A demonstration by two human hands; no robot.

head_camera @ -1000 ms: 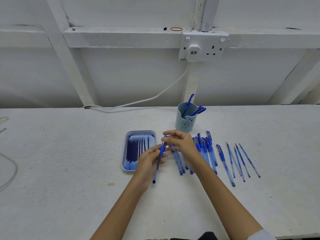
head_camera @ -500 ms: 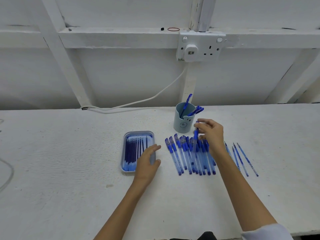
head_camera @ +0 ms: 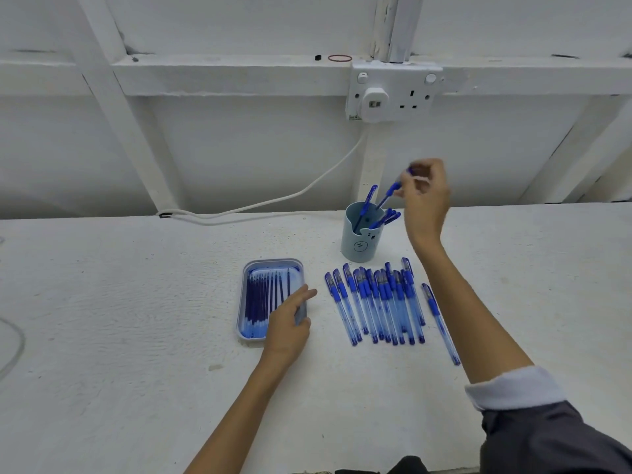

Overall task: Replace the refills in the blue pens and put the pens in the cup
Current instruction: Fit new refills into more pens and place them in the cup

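White bench (head_camera: 119,319), white wall (head_camera: 239,148), double socket (head_camera: 393,94). Right hand (head_camera: 427,200), pinching a blue pen (head_camera: 390,193), has risen above the cup (head_camera: 359,244). Left hand (head_camera: 287,325) lies slack-fingered on the tray (head_camera: 273,262).

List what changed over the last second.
The left hand let go of the pen and moved left onto the tray. The right hand carried the pen up and back, tip now over the cup. The row of pens, refills and cup stayed put.
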